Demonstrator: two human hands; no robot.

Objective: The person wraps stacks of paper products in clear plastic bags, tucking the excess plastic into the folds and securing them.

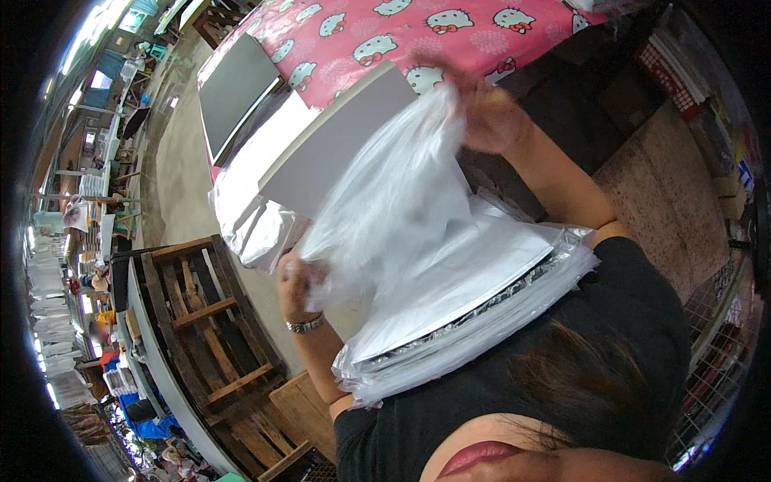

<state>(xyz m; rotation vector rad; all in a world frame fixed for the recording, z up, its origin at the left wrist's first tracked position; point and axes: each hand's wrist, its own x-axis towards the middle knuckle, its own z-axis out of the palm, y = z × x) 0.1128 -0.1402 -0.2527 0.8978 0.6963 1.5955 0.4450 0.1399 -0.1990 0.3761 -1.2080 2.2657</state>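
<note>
Clear plastic bag (blurred) hangs stretched between both hands: right hand pinches its top edge, left hand grips its lower corner, above the stack of bagged white boards.

This looks like a big work hall or packing shop, with a bare concrete floor, a wooden pallet, long rows of stacked white goods far off, a table with a pink cartoon cloth, and piles of flat silver bags.
</note>
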